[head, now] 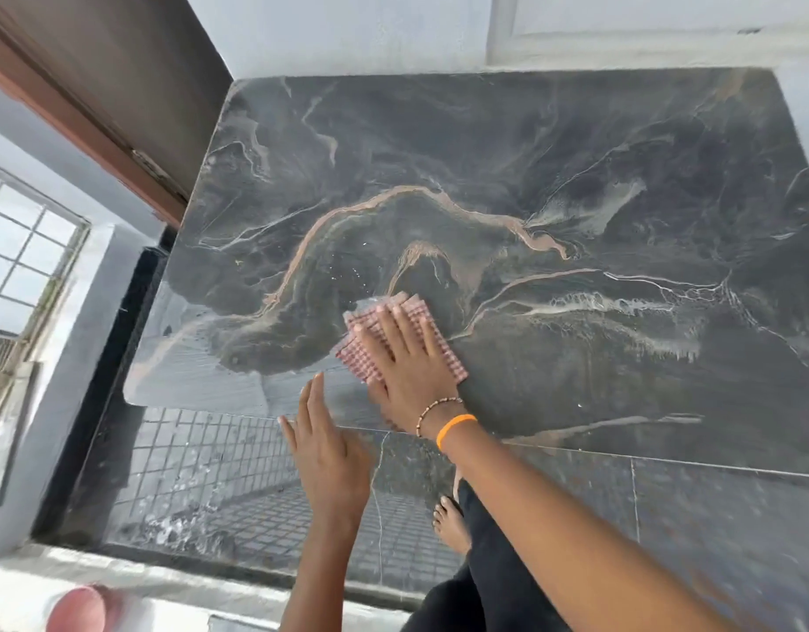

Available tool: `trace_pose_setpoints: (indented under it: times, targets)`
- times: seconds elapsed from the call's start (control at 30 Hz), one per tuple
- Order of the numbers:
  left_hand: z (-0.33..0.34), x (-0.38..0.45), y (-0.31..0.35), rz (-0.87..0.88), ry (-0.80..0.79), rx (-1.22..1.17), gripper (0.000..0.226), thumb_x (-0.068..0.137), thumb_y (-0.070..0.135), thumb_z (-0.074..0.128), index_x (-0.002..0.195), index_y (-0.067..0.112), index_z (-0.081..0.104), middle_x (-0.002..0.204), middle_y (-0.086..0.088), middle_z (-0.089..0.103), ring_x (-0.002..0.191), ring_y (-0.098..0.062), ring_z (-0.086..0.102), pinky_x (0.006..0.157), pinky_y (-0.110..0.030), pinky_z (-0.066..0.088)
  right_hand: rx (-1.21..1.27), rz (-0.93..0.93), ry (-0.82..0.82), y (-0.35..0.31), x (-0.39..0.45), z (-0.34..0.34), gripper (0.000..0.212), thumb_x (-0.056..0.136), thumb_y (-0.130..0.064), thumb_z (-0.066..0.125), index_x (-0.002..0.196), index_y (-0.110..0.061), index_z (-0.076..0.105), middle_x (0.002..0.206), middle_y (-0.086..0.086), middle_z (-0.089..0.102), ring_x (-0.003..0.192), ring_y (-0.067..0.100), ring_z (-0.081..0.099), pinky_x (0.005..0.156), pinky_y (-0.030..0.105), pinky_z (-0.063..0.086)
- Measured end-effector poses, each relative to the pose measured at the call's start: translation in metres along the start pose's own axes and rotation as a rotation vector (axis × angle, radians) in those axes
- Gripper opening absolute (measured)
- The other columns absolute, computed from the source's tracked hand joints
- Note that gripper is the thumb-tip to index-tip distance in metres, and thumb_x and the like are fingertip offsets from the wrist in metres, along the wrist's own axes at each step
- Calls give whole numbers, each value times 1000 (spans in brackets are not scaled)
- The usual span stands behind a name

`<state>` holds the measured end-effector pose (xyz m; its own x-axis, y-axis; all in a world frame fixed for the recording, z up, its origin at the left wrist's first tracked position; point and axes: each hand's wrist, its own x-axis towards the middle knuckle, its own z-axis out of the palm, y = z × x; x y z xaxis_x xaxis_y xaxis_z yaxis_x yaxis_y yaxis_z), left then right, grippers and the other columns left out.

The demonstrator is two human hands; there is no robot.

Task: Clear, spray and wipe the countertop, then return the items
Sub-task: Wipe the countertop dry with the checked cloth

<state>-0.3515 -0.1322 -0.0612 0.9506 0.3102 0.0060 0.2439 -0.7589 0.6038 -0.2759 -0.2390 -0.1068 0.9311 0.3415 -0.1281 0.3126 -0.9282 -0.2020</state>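
Both hands are flat and clasp nothing. Right hand [404, 358] lies palm down, fingers straight and spread, pressing the cloth [395, 330] onto the slab; left hand [325, 453] is also loose and straight-fingered, poised at the near edge just beside the cloth, though whether it touches the stone I cannot tell.

Largest first: the countertop [575, 175], a dark veined slab, runs wide from left to right, backed by a white wall [347, 29] and flanked on the left by a brown frame [88, 98]. Nothing stands on it, so clearing looks done, and droplets ahead of the cloth suggest spraying is done too; wiping seems to be the step in hand. Below the near edge a tiled floor [220, 449] shows, with a bare foot [448, 517] on it, and a reddish round thing [81, 608], too blurred to name, sits at the lower left.

The cloth, a pink checked square folded small, sits near the front left part of the slab, directly under the right hand, its longer side angled toward the far left. Most unwiped room lies to the right and toward the back wall, well apart from the cloth. The right hand is the nearer and would likely sweep that way; leftward and nearward the slab's edge is close.
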Motion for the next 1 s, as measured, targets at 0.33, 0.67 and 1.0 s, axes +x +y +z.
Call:
trace_pose_setpoints:
  times: [0.33, 0.67, 1.0]
  targets:
    - [-10, 57, 0, -76, -40, 61, 64, 77, -12, 45, 137, 5, 34, 143, -13, 38, 137, -27, 28, 116, -54, 7, -118, -281, -28, 43, -29, -13, 67, 84, -43, 36, 147, -32, 18, 157, 3, 17, 145, 24, 14, 115, 51, 6]
    - [8, 84, -1, -213, -49, 241, 51, 83, 10, 48, 134, 9, 43, 149, -4, 35, 135, -15, 35, 116, -43, -5, -40, 230, 54, 143, 78, -40, 68, 89, -34, 46, 148, -26, 14, 158, 8, 11, 146, 29, 8, 117, 52, 3]
    - [-11, 93, -14, -295, 123, 47, 38, 93, 7, 41, 129, 13, 50, 136, -4, 52, 129, -18, 43, 117, -38, 3, -1, -188, -29, -30, 110, -11, 72, 86, -42, 34, 148, -22, 4, 159, 12, 3, 146, 30, 0, 115, 53, -3]
